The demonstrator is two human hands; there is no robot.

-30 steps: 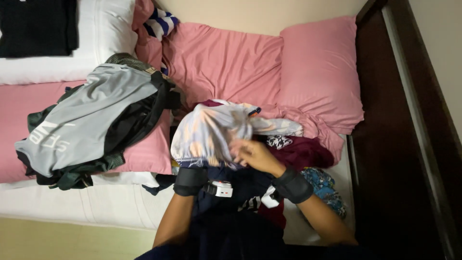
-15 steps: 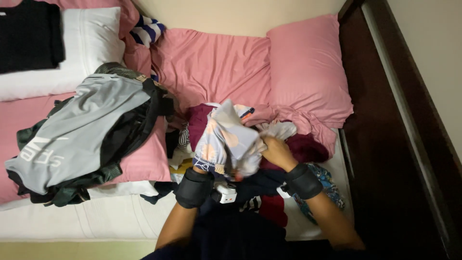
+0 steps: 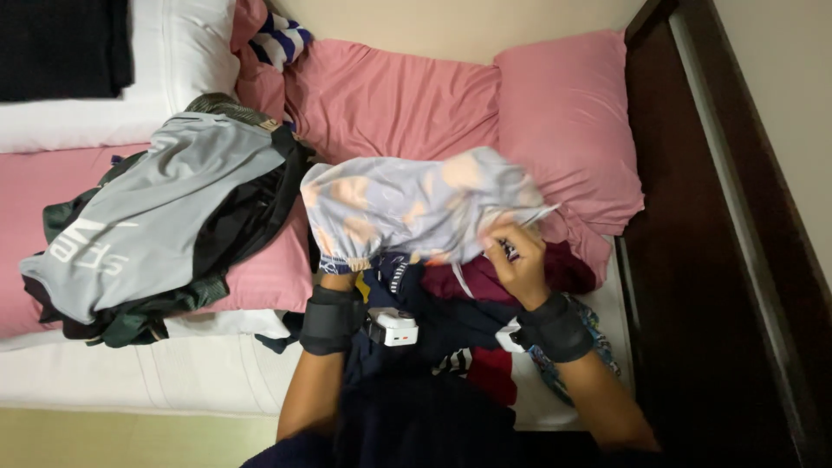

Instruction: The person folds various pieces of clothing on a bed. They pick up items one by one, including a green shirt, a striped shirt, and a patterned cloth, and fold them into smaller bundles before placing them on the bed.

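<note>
A pale patterned garment (image 3: pixel 416 208) with peach blotches is stretched out wide above a heap of dark clothes (image 3: pixel 451 303). My right hand (image 3: pixel 517 264) grips its right edge, fingers closed on the fabric. My left hand (image 3: pixel 340 270) is mostly hidden under the garment's gathered left edge and holds it there. Both wrists wear black bands. A small white device (image 3: pixel 394 328) lies between my forearms.
A pile of grey, black and green clothes (image 3: pixel 165 225) lies on the pink bedding to the left. Pink pillows (image 3: pixel 563 121) rest at the back. A striped item (image 3: pixel 279 39) sits at the top. The dark wooden bed frame (image 3: pixel 693 260) runs along the right.
The bunched garment has been pulled apart and spread wide between my hands. My right hand has moved slightly to the right; the view has shifted a little.
</note>
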